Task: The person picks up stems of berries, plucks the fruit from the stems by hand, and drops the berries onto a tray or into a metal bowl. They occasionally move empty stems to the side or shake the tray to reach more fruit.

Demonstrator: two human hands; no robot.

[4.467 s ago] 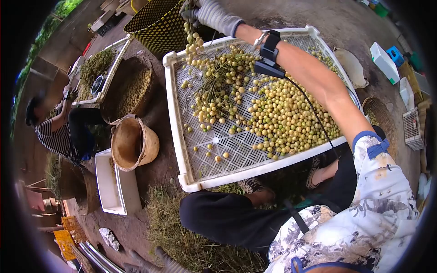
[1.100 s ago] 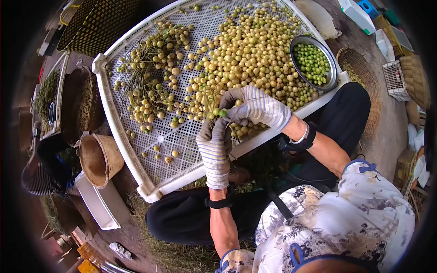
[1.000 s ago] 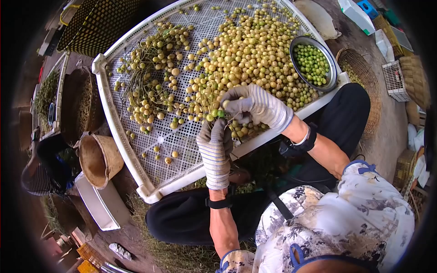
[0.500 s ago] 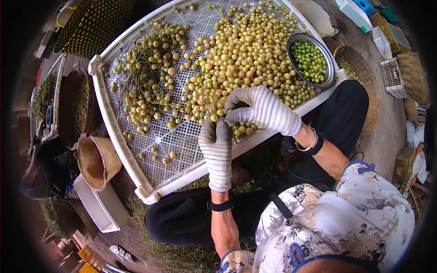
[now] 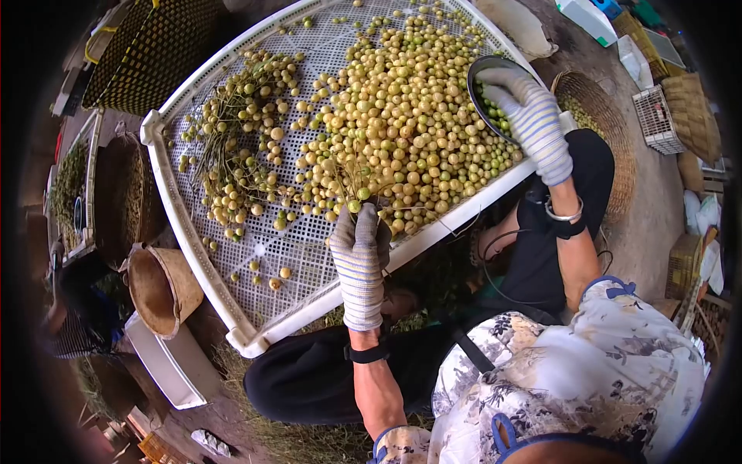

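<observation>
My left hand, in a striped knitted glove, is closed on a small bunch of thin stems with round green-yellow fruits. It is above the near edge of a white perforated tray. Over a metal bowl at the tray's right side is my right hand, gloved the same way. Its fingers reach into the bowl and look apart; their tips are partly hidden. Green fruits show in the bowl. Beside it spreads a big heap of loose yellowish fruits.
Stemmed fruit bunches lie on the tray's left part. A wicker basket stands beyond my right knee. To the left are a tan bucket, a white tub and a dark woven basket. Another person's arm shows at far left.
My right hand has left the stems beside my left hand and moved right and up to the bowl. The left hand keeps hold of the stems in nearly the same place.
</observation>
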